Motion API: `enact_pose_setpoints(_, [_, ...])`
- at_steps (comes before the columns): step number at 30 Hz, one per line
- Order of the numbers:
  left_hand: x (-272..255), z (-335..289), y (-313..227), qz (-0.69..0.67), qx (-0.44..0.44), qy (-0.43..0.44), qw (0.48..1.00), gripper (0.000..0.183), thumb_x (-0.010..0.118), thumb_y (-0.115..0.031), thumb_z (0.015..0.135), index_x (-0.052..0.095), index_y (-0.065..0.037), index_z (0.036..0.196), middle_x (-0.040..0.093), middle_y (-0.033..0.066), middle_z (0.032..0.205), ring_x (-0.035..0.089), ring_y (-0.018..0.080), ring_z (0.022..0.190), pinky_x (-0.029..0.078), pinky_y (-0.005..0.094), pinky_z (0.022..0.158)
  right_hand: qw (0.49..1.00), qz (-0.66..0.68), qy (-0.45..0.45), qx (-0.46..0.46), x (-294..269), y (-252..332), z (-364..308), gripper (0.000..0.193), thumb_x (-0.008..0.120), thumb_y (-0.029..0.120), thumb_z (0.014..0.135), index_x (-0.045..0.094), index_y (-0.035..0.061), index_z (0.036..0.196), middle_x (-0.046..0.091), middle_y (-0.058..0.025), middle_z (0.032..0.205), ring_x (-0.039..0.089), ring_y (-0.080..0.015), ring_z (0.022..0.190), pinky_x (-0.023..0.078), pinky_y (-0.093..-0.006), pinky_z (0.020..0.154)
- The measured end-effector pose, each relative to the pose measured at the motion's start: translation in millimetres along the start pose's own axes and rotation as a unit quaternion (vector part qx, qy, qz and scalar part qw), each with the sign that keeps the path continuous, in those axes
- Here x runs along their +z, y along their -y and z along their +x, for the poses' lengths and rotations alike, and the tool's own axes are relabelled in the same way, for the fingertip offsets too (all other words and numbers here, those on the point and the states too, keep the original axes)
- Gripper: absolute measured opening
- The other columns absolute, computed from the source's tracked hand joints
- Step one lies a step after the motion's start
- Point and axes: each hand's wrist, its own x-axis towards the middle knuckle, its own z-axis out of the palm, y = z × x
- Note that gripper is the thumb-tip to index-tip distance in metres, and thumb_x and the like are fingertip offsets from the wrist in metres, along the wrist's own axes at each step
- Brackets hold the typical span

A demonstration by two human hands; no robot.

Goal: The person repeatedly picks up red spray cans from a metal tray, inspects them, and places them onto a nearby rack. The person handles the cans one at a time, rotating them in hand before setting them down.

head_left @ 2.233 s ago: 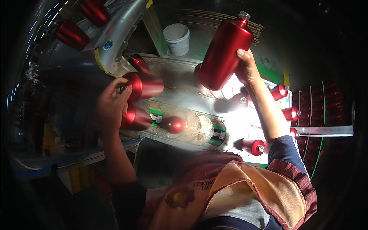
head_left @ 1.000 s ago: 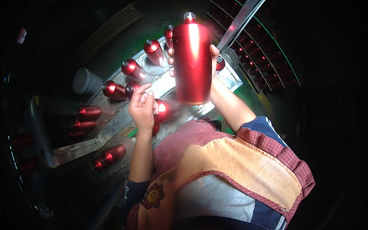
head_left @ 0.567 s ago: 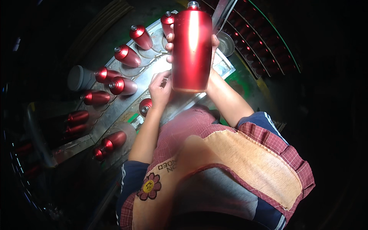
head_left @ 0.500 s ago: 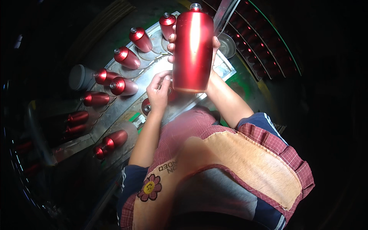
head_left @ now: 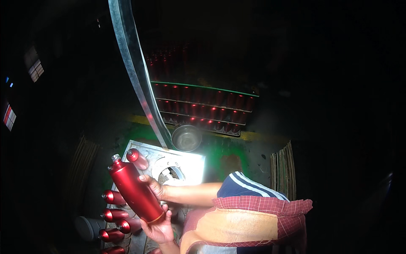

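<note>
A large glossy red bottle with a clear neck is tilted, its neck pointing up and to the left. My right hand grips its side, with the thumb in sight and the other fingers behind it. At the base, my left hand cups the bottle's lower end, its fingers curled up around it. Just beyond is another red bottle, standing on the metal table. A round opening in the table lies close to my right hand.
Several red bottles line the table's left side, near a white bucket. A metal post rises at the far edge, beside a metal bowl. Farther off stands a rack of red bottles. Stacked sheets are at right.
My view has swung right and up, toward the rack. The held bottle has gone from upright to tilted, and my left hand has come onto its base.
</note>
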Motion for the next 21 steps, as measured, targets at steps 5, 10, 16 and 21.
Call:
enact_pose_setpoints(5, [36, -58, -11, -0.042, 0.122, -0.079, 0.988, 0.062, 0.054, -0.046, 0.096, 0.040, -0.009, 0.144, 0.055, 0.0139, 0.134, 0.061, 0.0356, 0.098, 0.056, 0.0396, 0.077, 0.996, -0.036, -0.029, 0.081, 35, -61, 6, 0.068, 0.071, 0.051, 0.084, 0.052, 0.0053, 0.130, 0.066, -0.0095, 0.117, 0.066, -0.0190, 0.102, 0.053, -0.0340, 0.093])
enact_pose_setpoints(10, [-70, -23, -98, 0.040, 0.110, -0.064, 0.991, 0.064, 0.056, -0.043, 0.095, 0.041, -0.001, 0.141, 0.060, 0.0173, 0.126, 0.063, 0.0327, 0.100, 0.056, 0.0398, 0.081, 0.942, -0.319, -0.093, -0.047, -26, -101, 61, 0.065, 0.050, 0.054, 0.098, 0.043, 0.0054, 0.140, 0.062, -0.0114, 0.122, 0.063, -0.0172, 0.102, 0.056, -0.0283, 0.077])
enact_pose_setpoints(16, [-196, -83, -261, 0.070, 0.168, -0.065, 0.981, 0.069, 0.067, -0.028, 0.088, 0.033, -0.003, 0.143, 0.051, 0.0146, 0.133, 0.059, 0.0281, 0.112, 0.056, 0.0436, 0.084, 0.875, -0.456, -0.158, 0.043, -77, -269, 133, 0.063, 0.045, 0.055, 0.099, 0.046, 0.0060, 0.138, 0.058, -0.0078, 0.128, 0.057, -0.0196, 0.114, 0.046, -0.0361, 0.097])
enact_pose_setpoints(21, [-171, -102, -275, 0.193, 0.209, -0.081, 0.955, 0.075, 0.071, -0.018, 0.083, 0.031, -0.002, 0.144, 0.046, 0.0128, 0.136, 0.048, 0.0235, 0.125, 0.042, 0.0374, 0.104, 0.858, -0.490, -0.153, 0.027, -19, -267, 126, 0.074, 0.061, 0.052, 0.092, 0.038, 0.0047, 0.143, 0.046, -0.0097, 0.140, 0.047, -0.0206, 0.128, 0.042, -0.0394, 0.102])
